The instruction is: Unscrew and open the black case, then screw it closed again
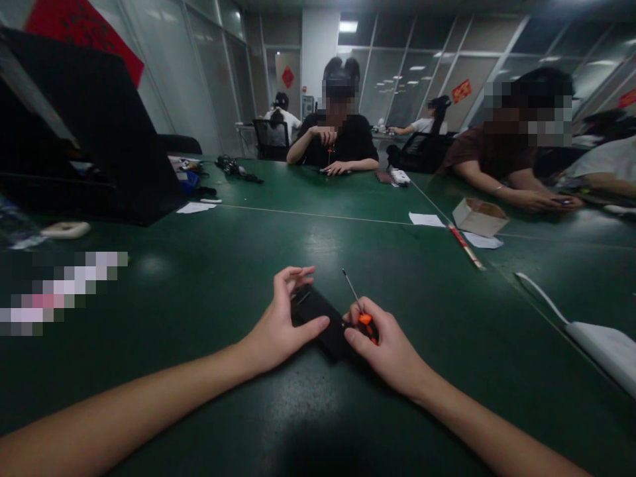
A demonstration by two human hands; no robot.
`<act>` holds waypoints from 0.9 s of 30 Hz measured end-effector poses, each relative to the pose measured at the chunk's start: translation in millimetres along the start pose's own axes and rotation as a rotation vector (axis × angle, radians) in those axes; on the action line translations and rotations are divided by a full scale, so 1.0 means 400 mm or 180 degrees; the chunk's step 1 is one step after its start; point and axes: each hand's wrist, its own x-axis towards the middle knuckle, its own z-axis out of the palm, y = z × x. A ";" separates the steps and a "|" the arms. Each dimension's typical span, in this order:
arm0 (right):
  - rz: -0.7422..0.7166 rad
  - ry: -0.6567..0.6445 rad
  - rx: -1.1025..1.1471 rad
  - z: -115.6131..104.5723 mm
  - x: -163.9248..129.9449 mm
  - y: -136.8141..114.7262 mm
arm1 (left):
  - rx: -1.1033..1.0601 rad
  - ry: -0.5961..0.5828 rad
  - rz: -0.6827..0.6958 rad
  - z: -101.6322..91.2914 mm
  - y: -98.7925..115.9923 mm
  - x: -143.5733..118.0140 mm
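A flat, black rectangular device (325, 321) lies at a slant between my hands, low over the green table. My left hand (285, 318) grips it from the left, with the thumb across its upper face and the fingers around its far end. In my right hand (382, 341) is a screwdriver (366, 321) with an orange and black handle. Its metal shaft points up and away, tip off the device. The thumb and fingers of that same hand are also at the device's right end; whether they pinch a small part there I cannot tell.
The green table (223, 265) carries a large black panel (99, 126) at left, a small open box (479, 217), paper slips and a white power strip (606, 348) at right. Cables (236, 167) lie at the far left. A person (332, 139) works opposite; another (517, 146) sits right.
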 end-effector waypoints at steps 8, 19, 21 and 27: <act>-0.0032 0.0072 -0.0489 0.001 0.001 0.012 | 0.1929 -0.0764 0.1120 -0.038 0.026 0.009; -0.0393 0.0189 -0.1083 -0.090 0.029 0.075 | 0.1386 -0.0541 0.0458 -0.040 0.012 0.025; -0.0484 0.0115 -0.1213 -0.102 0.029 0.082 | 0.1333 -0.0596 0.0395 -0.041 0.015 0.025; -0.1241 -0.0153 -0.1778 -0.145 0.023 0.100 | 0.1268 -0.0636 0.0251 -0.046 0.027 0.030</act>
